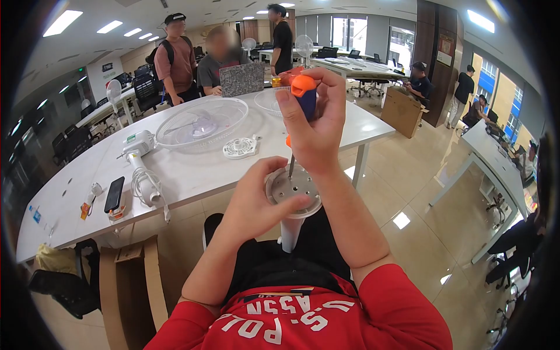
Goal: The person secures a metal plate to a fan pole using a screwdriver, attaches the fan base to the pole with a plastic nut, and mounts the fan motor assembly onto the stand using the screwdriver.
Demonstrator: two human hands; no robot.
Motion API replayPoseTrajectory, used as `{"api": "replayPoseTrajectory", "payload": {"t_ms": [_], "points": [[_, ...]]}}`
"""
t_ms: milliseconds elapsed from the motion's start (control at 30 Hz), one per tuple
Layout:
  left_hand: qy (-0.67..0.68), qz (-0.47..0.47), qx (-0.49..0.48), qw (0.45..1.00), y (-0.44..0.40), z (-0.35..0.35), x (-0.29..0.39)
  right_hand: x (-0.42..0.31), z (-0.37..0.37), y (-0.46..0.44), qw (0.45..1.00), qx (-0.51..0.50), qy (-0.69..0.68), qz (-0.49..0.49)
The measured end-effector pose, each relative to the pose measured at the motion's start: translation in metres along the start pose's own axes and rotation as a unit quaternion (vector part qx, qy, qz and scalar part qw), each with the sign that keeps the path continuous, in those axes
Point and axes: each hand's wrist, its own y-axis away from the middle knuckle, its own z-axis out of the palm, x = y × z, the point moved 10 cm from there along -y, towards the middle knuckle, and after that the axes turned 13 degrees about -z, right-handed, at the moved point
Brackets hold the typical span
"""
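My right hand [319, 131] is closed around the handle of a screwdriver [307, 106] with an orange and dark blue grip. Its thin metal shaft points down into the round end of a white plastic fan part [294, 201], which has several small holes. That part tapers downward and stands upright between my legs. At its rim, my left hand [251, 195] is wrapped round the side, thumb lying across the face near the holes. Whether the screwdriver's tip sits in a screw cannot be made out.
On the white table [192, 166] lie a fan grille with blades [204, 123], a fan motor body with coiled cord [143, 175], a round white plastic piece [240, 147] and a phone [115, 193]. Below stands an open cardboard box [131, 291]. A person sits behind a laptop [242, 79].
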Motion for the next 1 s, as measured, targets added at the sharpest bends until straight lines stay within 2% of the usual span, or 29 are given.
{"api": "replayPoseTrajectory", "payload": {"t_ms": [33, 167, 233, 367, 433, 633, 1000], "points": [[-0.100, 0.037, 0.007, 0.994, 0.004, 0.005, 0.008, -0.002, 0.001, -0.001, 1.000, -0.005, 0.007, -0.018], [-0.072, 0.044, -0.030, 0.996, -0.006, 0.016, -0.005, -0.006, 0.003, -0.004, 0.991, -0.054, 0.093, -0.081], [0.015, 0.033, -0.069, 0.997, -0.013, 0.017, -0.016, 0.009, 0.003, -0.001, 0.994, -0.078, 0.064, 0.028], [0.018, 0.027, -0.076, 0.997, -0.016, 0.016, -0.018, 0.020, 0.001, -0.001, 0.991, -0.089, 0.038, 0.092], [0.024, 0.005, -0.083, 0.996, -0.017, 0.017, -0.019, 0.030, 0.000, 0.004, 0.989, -0.075, -0.033, 0.126], [0.037, 0.035, -0.061, 0.997, -0.018, 0.018, -0.020, 0.017, -0.008, -0.013, 0.994, -0.024, -0.061, 0.089], [0.108, 0.035, -0.072, 0.991, -0.017, 0.027, -0.026, 0.019, -0.002, -0.009, 0.994, -0.019, -0.075, 0.073]]}}
